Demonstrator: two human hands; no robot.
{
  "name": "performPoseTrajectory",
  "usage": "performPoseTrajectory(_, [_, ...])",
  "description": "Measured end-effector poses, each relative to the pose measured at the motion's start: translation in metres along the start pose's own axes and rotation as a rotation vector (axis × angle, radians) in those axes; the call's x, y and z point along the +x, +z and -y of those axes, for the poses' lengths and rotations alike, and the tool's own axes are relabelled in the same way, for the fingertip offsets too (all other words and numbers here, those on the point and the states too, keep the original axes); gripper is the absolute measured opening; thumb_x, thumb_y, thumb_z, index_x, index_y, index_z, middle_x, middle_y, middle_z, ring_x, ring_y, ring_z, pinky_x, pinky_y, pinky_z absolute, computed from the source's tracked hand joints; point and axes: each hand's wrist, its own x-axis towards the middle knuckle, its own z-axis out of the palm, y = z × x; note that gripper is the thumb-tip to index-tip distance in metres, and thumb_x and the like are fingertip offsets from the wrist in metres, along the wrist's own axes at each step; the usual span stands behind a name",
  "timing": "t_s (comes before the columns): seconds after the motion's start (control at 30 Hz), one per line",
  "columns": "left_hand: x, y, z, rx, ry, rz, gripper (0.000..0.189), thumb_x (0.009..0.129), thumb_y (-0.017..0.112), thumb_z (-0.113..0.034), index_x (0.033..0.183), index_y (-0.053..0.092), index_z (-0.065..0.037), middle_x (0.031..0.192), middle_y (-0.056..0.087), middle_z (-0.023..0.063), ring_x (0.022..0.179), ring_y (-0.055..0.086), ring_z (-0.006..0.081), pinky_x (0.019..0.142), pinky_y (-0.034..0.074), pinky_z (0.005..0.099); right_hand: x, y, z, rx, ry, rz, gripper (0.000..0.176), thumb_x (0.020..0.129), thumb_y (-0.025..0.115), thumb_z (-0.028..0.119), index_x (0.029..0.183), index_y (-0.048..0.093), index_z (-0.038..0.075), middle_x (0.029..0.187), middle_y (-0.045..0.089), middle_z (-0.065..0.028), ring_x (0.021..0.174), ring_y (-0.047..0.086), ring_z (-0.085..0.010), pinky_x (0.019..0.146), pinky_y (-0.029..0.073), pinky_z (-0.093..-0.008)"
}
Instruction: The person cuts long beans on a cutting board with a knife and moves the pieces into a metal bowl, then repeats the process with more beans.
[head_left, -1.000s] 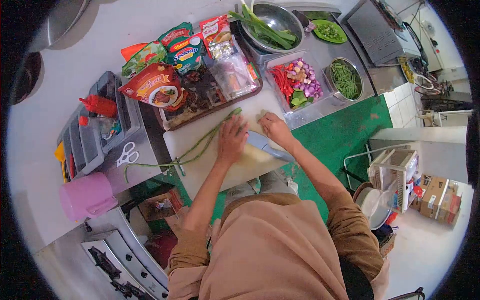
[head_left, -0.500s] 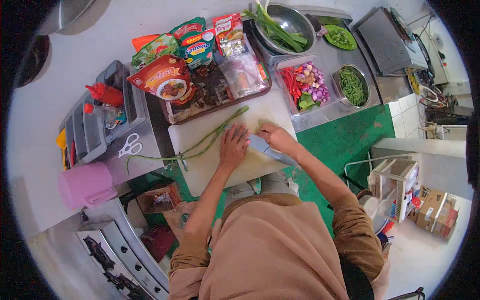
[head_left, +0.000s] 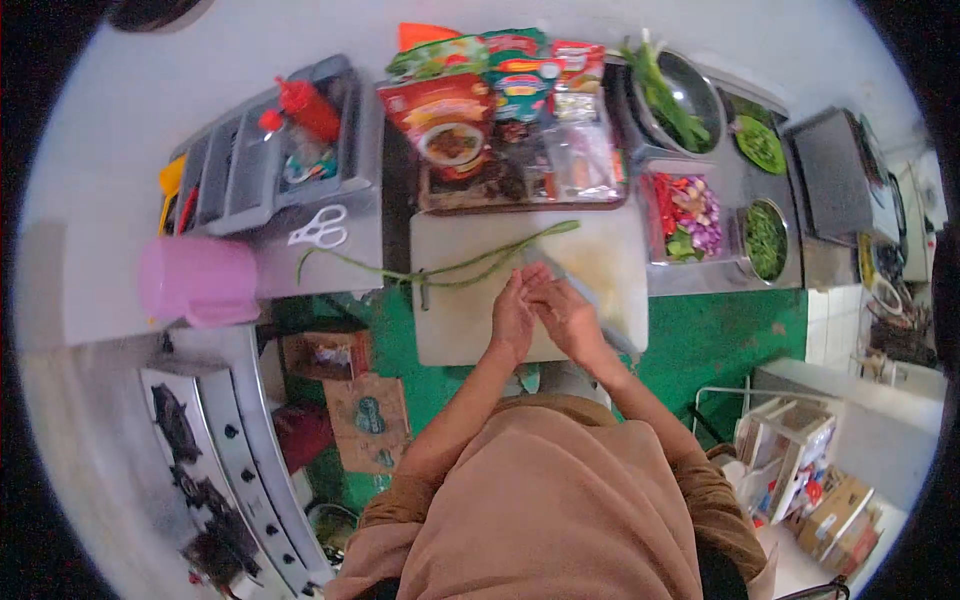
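My left hand (head_left: 513,315) and my right hand (head_left: 567,310) are brought together over the white cutting board (head_left: 450,335), fingers curled in and touching. Blur hides what, if anything, lies between them. A knife (head_left: 616,338) with a grey blade lies slantwise on the board, partly behind my right hand, whose fingers are off its handle. Long green beans (head_left: 480,262) stretch across the board just beyond my fingertips, their thin ends reaching left past its edge.
Behind the board a tray (head_left: 520,207) bears seasoning packets. On the right stand a container of chillies and shallots (head_left: 690,215), a bowl of cut beans (head_left: 765,240) and a bowl with leeks (head_left: 675,110). Scissors (head_left: 320,228) and a pink jug (head_left: 200,280) are at left.
My right hand has let go of the knife, which now lies on the board. Both hands have come together. The view has turned, shifting the counter rightward in the picture.
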Motion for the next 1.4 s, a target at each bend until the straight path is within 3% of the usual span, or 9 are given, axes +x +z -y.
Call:
performPoseTrajectory(0.47, [-0.096, -0.241, -0.080, -0.588, 0.390, -0.476, 0.009, 0.088, 0.058, -0.012, 0.080, 0.058, -0.006, 0.073, 0.061, 0.0061, 0.065, 0.056, 0.0152, 0.056, 0.048, 0.0259, -0.019, 0.097, 0.057, 0.038, -0.262, 0.321, 0.024, 0.078, 0.064, -0.003, 0.100, 0.069, 0.007, 0.102, 0.068, -0.0103, 0.093, 0.064, -0.0294, 0.080, 0.054, -0.0381])
performPoseTrajectory(0.6, [-0.109, -0.440, -0.117, 0.338, 0.910, -0.248, 0.025, 0.093, 0.051, -0.030, 0.091, 0.060, -0.007, 0.083, 0.062, 0.0064, 0.078, 0.059, 0.0218, 0.074, 0.051, 0.0346, -0.017, 0.090, 0.055, -0.005, -0.220, 0.322, 0.018, 0.083, 0.064, -0.002, 0.099, 0.069, 0.005, 0.096, 0.067, -0.0121, 0.090, 0.065, -0.0286, 0.076, 0.053, -0.0362])
performPoseTrajectory(0.67, [-0.133, -0.418, -0.179, -0.476, 0.735, -0.903, 0.050, 0.096, 0.041, -0.048, 0.118, 0.054, -0.005, 0.113, 0.060, 0.0122, 0.101, 0.057, 0.0281, 0.090, 0.047, 0.0449, -0.018, 0.081, 0.056, -0.045, -0.150, 0.337, 0.021, 0.082, 0.064, -0.002, 0.100, 0.069, 0.006, 0.097, 0.068, -0.0118, 0.091, 0.064, -0.0300, 0.078, 0.053, -0.0379])
performPoseTrajectory(0.73, [-0.164, -0.399, -0.217, -0.505, 0.682, -1.074, 0.058, 0.095, 0.039, -0.059, 0.112, 0.058, -0.006, 0.107, 0.062, 0.0094, 0.102, 0.058, 0.0318, 0.084, 0.051, 0.0508, -0.019, 0.072, 0.055, -0.086, -0.075, 0.343, 0.023, 0.081, 0.064, -0.002, 0.101, 0.069, 0.007, 0.097, 0.068, -0.0116, 0.092, 0.064, -0.0314, 0.080, 0.053, -0.0396])
performPoseTrajectory(0.83, [-0.173, -0.358, -0.232, -0.635, 0.711, -0.997, 0.071, 0.097, 0.042, -0.053, 0.146, 0.031, -0.003, 0.141, 0.043, 0.0198, 0.126, 0.044, 0.0338, 0.105, 0.033, 0.0513, -0.027, 0.052, 0.043, -0.089, -0.046, 0.234, 0.015, 0.086, 0.060, 0.002, 0.098, 0.070, 0.004, 0.093, 0.067, -0.0143, 0.090, 0.064, -0.0306, 0.077, 0.051, -0.0372])
performPoseTrajectory(0.93, [-0.120, -0.541, -0.189, -0.163, 0.753, -0.503, 0.055, 0.098, 0.048, -0.043, 0.131, 0.049, 0.000, 0.131, 0.051, 0.0195, 0.119, 0.049, 0.0316, 0.101, 0.037, 0.0462, -0.046, 0.021, 0.004, -0.202, -0.042, 0.106, 0.017, 0.087, 0.060, 0.004, 0.102, 0.067, 0.004, 0.095, 0.065, -0.0148, 0.091, 0.062, -0.0329, 0.080, 0.050, -0.0395])
performPoseTrajectory(1.03, [-0.098, -0.358, -0.141, 0.986, 0.934, -1.117, 0.039, 0.098, 0.053, -0.034, 0.108, 0.062, 0.002, 0.115, 0.058, 0.0165, 0.108, 0.052, 0.0292, 0.096, 0.040, 0.0423, -0.073, -0.018, -0.036, -0.542, 0.172, 0.009, 0.030, 0.083, 0.064, 0.008, 0.112, 0.059, 0.004, 0.099, 0.058, -0.0160, 0.096, 0.055, -0.0357, 0.082, 0.047, -0.0443])
performPoseTrajectory(1.13, [-0.077, -0.222, -0.113, 1.356, 1.189, -0.728, 0.027, 0.095, 0.057, -0.027, 0.092, 0.064, -0.001, 0.101, 0.060, 0.0128, 0.098, 0.055, 0.0287, 0.091, 0.042, 0.0417, -0.092, -0.046, -0.043, -0.640, 0.238, -0.119, 0.035, 0.083, 0.066, 0.011, 0.116, 0.057, 0.004, 0.101, 0.057, -0.0167, 0.096, 0.054, -0.0365, 0.084, 0.046, -0.0443])
performPoseTrajectory(1.4, [0.026, -0.060, -0.069, 1.580, 1.028, 0.096, 0.020, 0.092, 0.059, -0.017, 0.107, 0.062, -0.005, 0.112, 0.061, 0.0132, 0.109, 0.054, 0.0318, 0.096, 0.042, 0.0430, -0.108, -0.044, -0.062, -0.605, 0.233, -0.030, 0.047, 0.074, 0.075, 0.013, 0.117, 0.058, 0.005, 0.103, 0.057, -0.0155, 0.098, 0.055, -0.0366, 0.085, 0.047, -0.0433])
